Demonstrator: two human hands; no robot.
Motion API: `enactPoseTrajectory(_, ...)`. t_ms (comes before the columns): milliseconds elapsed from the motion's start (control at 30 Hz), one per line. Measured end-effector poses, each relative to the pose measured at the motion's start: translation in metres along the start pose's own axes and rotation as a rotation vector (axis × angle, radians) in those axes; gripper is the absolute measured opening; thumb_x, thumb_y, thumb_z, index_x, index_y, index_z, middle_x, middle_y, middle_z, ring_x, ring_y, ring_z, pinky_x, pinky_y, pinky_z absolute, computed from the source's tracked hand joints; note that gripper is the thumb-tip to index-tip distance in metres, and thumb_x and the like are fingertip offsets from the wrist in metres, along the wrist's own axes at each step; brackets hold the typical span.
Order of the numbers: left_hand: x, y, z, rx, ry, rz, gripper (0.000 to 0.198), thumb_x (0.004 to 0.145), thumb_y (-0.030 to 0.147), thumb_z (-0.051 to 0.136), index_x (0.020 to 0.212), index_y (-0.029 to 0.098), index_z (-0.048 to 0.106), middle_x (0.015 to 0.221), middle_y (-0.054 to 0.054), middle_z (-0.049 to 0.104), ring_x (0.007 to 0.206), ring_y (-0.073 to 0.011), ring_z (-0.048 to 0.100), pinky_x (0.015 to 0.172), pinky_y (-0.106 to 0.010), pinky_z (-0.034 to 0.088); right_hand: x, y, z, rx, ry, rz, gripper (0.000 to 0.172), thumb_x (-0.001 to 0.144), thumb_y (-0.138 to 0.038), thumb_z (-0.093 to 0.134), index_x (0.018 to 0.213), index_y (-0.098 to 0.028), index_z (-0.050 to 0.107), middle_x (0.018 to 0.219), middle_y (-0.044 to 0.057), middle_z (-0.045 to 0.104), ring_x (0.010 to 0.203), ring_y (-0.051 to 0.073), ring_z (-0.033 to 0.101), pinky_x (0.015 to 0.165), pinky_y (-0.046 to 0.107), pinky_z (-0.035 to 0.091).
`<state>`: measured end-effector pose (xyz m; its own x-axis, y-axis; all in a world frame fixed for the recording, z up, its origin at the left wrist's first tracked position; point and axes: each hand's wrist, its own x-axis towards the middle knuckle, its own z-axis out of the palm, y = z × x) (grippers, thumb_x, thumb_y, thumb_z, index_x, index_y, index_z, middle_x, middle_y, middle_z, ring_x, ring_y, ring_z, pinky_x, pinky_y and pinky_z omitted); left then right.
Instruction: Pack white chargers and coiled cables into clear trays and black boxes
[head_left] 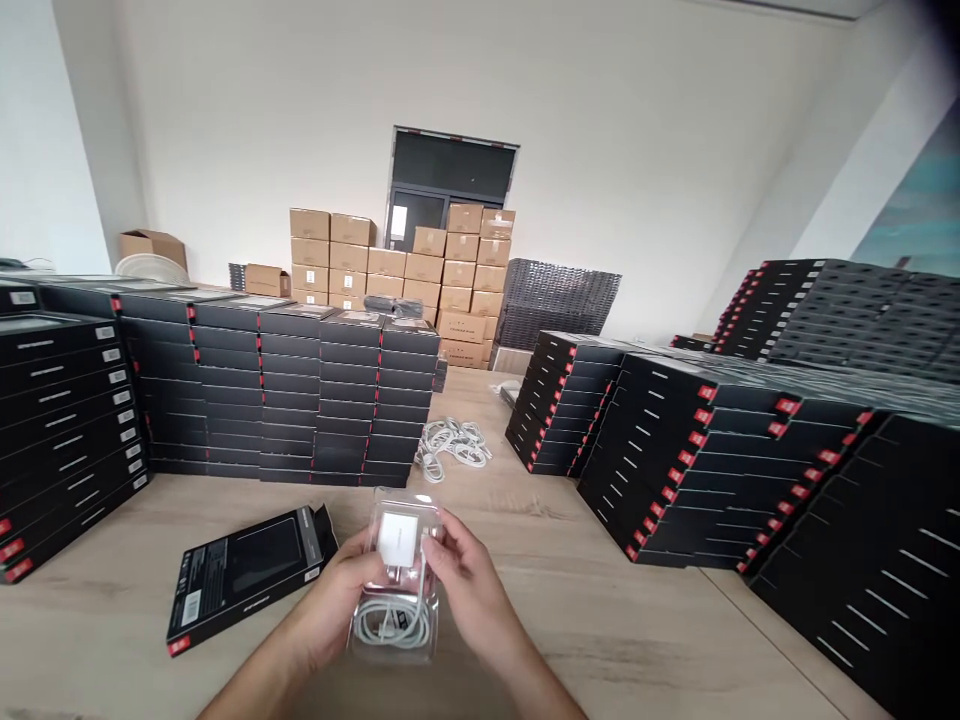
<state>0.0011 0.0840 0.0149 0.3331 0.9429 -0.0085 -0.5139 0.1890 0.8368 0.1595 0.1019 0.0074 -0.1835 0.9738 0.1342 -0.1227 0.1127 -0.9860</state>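
From my remote seat, I see both bare hands meet at six o'clock over a pale wooden table (585,560), holding a clear plastic blister tray (397,585) just above the tabletop. My left hand (352,590) cups the tray's left edge, fingers curled under it and thumb closed over the rim. My right hand (465,570) grips the right edge, its fingertips (433,545) pressed onto a white charger plug (393,540) seated in the tray's upper half. A coiled white cable (394,622) lies in the tray's lower half, nearest me. At nine o'clock from the tray, just beside the left hand, an open black retail box (244,575) lies flat on the table, its end flap raised toward the tray. At twelve o'clock, farther back on the table, a loose bundle of white cables (454,445) rests between two banks of stock. At ten o'clock stand neat stacks of black boxes (285,400) with red tabs; at two and three o'clock lean longer stacks of the same boxes (712,470), stepped back like shingles. Beyond the table at twelve o'clock, brown cardboard cartons (420,270) are piled against a white wall below a dark window (450,175), with stacked dark trays (555,300) beside them at one o'clock.
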Motion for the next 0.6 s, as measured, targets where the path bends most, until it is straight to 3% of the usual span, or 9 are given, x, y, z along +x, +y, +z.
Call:
enactPoseTrajectory(200,0.003,-0.005,0.002,0.198,0.073,0.102,0.037,0.066,0.014,0.065,0.102,0.017,0.064,0.091,-0.004,0.073,0.084,-0.0215,0.067,0.079,-0.032,0.049,0.006,0.013,0.005,-0.220,0.144,-0.070,0.053,0.080,-0.040,0.065,0.127,-0.015,0.059,0.085,0.004,0.065,0.078,0.020,0.062,0.078,0.033,0.050)
enactPoseTrajectory(300,0.002,-0.004,0.000,0.212,0.054,0.045,0.030,0.065,0.015,0.064,0.095,0.016,0.065,0.085,-0.005,0.073,0.080,-0.0211,0.068,0.077,-0.032,0.050,0.007,0.010,0.001,-0.073,0.056,0.022,0.063,0.076,-0.040,0.070,0.133,-0.019,0.052,0.083,0.000,0.062,0.069,0.018,0.063,0.068,0.032,0.051)
enactPoseTrajectory(400,-0.002,-0.003,-0.003,0.205,-0.041,-0.086,0.042,0.064,0.014,0.062,0.106,0.016,0.062,0.082,-0.005,0.073,0.072,-0.0210,0.068,0.070,-0.033,0.051,0.004,0.003,-0.007,0.148,-0.046,0.127,0.078,0.074,-0.041,0.073,0.142,-0.031,0.038,0.094,0.000,0.064,0.068,0.016,0.064,0.061,0.029,0.051)
enactPoseTrajectory(500,-0.004,0.003,-0.014,0.297,-0.109,-0.114,0.056,0.067,0.018,0.064,0.123,0.018,0.054,0.098,-0.009,0.072,0.088,-0.0245,0.068,0.079,-0.036,0.050,0.002,-0.004,-0.014,0.191,-0.089,0.175,0.064,0.076,-0.042,0.072,0.135,-0.030,0.049,0.087,-0.001,0.068,0.061,0.014,0.062,0.051,0.024,0.047)
enactPoseTrajectory(533,-0.005,0.008,-0.020,0.381,-0.074,-0.073,0.061,0.070,0.022,0.065,0.128,0.019,0.048,0.108,-0.010,0.070,0.098,-0.0260,0.066,0.086,-0.038,0.049,0.002,-0.005,-0.016,0.181,-0.075,0.175,0.058,0.076,-0.042,0.072,0.129,-0.027,0.055,0.084,0.000,0.069,0.059,0.013,0.061,0.048,0.022,0.045)
enactPoseTrajectory(600,-0.008,0.023,-0.038,0.643,0.109,0.048,0.072,0.074,0.035,0.066,0.138,0.023,0.036,0.129,-0.013,0.060,0.117,-0.0282,0.056,0.097,-0.042,0.042,0.005,-0.005,-0.021,0.182,-0.006,0.164,0.049,0.075,-0.040,0.073,0.120,-0.023,0.062,0.086,0.002,0.072,0.059,0.013,0.062,0.048,0.022,0.044)
